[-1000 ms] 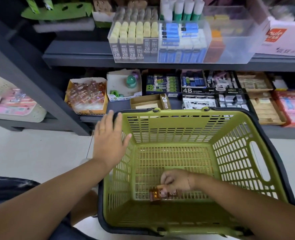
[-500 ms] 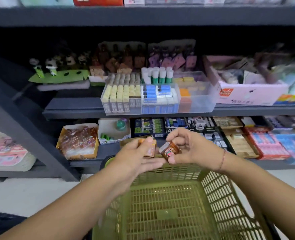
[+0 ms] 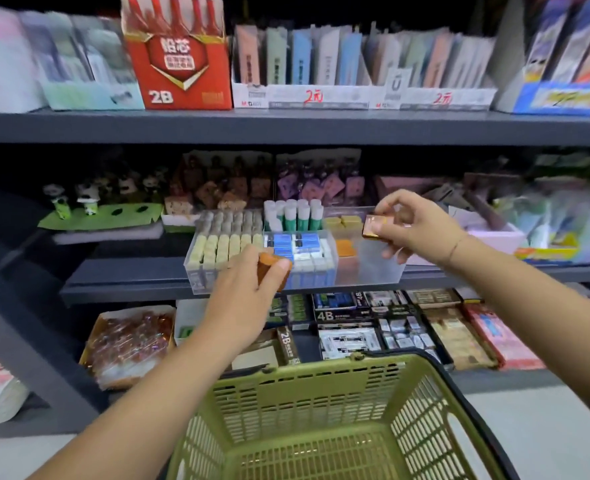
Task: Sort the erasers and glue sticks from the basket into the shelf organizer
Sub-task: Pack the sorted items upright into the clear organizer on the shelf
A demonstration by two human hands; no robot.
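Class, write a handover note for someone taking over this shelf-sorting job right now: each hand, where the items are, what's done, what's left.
Left hand: holds a small orange-brown block eraser in front of the clear plastic shelf organizer.
Right hand: pinches a small brown wrapped eraser above the organizer's right-hand compartment.
Done: cream erasers, blue-wrapped erasers, orange erasers and green-and-white glue sticks sit in the organizer. The visible part of the green plastic basket shows no items.
Left: probably just placing both held erasers.
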